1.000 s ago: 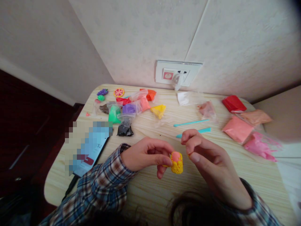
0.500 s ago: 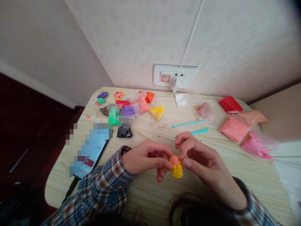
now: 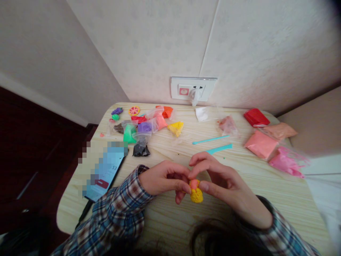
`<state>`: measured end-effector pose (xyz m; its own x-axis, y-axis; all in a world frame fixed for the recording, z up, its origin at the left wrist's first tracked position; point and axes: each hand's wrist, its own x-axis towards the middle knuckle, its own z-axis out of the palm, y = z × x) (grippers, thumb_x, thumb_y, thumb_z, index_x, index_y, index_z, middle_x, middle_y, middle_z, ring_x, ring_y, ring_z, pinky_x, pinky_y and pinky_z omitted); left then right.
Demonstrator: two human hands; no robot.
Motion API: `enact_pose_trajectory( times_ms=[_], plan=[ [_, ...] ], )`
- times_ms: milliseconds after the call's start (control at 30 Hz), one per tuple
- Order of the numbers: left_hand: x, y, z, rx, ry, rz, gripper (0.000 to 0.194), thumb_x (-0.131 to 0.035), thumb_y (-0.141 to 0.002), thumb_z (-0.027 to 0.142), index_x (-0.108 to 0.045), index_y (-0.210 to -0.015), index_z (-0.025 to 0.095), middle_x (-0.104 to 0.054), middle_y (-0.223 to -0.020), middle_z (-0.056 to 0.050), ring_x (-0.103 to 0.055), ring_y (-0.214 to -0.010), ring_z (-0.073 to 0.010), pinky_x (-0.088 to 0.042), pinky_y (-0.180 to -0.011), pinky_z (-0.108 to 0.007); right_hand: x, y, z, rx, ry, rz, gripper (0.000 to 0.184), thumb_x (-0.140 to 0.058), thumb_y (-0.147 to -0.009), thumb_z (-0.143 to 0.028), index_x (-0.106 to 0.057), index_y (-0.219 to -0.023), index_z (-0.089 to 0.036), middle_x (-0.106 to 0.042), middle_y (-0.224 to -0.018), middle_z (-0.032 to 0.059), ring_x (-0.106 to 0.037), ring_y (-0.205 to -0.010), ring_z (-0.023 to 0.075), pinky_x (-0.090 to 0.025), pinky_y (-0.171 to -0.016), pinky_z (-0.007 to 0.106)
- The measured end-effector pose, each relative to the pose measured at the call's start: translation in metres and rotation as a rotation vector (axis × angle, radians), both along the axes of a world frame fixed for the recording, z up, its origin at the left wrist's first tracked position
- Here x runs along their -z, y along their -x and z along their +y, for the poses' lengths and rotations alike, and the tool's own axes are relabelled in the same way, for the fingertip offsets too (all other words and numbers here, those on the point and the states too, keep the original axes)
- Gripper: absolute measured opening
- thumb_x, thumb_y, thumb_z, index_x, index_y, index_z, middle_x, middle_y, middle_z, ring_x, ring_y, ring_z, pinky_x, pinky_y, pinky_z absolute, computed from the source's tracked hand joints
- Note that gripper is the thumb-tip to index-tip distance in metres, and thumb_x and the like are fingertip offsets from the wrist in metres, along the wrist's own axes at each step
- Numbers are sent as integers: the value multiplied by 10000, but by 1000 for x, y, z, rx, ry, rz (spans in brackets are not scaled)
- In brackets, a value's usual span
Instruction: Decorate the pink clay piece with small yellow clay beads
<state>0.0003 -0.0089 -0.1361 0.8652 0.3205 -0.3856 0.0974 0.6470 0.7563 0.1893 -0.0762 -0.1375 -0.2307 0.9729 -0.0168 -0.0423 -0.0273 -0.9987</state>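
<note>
- Two bare hands meet over the near part of the table [image 3: 165, 222], their fingertips close together around one small yellow lump [image 3: 197, 196].
- The left hand [image 3: 166, 177] grips the lump's left side between thumb and fingers.
- The right hand [image 3: 223, 177] is curled, its thumb against the lump's other side; I can't tell whether it pinches a loose bit as well.
- Bumpy yellow covers the lower part, while a pink middle [image 3: 194, 184] shows at the top.
- To my eye, the step in hand is pressing yellow bits onto that pink.
- Next, I'd judge, calls for a steady left hold and a light right fingertip on the bare patch, so that the bumps don't flatten.
- Beyond the hands lie two teal sticks [image 3: 210, 139] [image 3: 222, 148] and a yellow bag [image 3: 176, 128], all untouched.
</note>
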Motion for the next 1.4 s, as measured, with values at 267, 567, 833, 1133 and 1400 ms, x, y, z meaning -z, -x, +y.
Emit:
enact_pose_trajectory(
  times_ms=[267,567,833,1133,1400],
  plan=[
    [4,-1,1,-127,16,-71,435,-853,-663,447,-712,-935,137,-629,-536,52,-559,-424,-66,-474,-432,-173,3,-2,1,125,-125,-27,44,-690,-883,-310,-709,-923,-319,-619,-958,-20,-564,-982,118,-436,-895,191],
    [3,-2,-2,-121,63,-116,397,-845,-696,395,-695,-962,142,-624,-548,66,-567,-433,-59,-486,-440,-167,4,1,0,147,-109,17,7,-672,-897,-290,-669,-902,-288,-586,-932,-15,-537,-946,124,-435,-853,202],
    [7,-3,-2,-107,46,-143,413,-827,-724,407,-679,-999,136,-621,-530,59,-560,-431,-73,-479,-465,-191,0,3,-3,174,-127,-2,28,-629,-920,-309,-642,-936,-290,-581,-920,3,-551,-924,156,-462,-825,256],
    [10,-5,-2,-317,-90,-120,489,-800,-755,422,-608,-1101,137,-588,-492,81,-518,-392,-74,-455,-421,-188,1,9,-9,343,-296,-286,61,-648,-898,-223,-670,-884,-278,-583,-903,7,-546,-880,169,-444,-789,295],
    [8,-10,-6,-457,-201,-118,384,-776,-789,359,-581,-1048,153,-638,-555,66,-560,-433,-67,-463,-435,-164,8,24,-5,379,-189,-205,82,-717,-848,-341,-703,-859,-261,-627,-856,18,-570,-774,179,-483,-707,321]
  ],
)
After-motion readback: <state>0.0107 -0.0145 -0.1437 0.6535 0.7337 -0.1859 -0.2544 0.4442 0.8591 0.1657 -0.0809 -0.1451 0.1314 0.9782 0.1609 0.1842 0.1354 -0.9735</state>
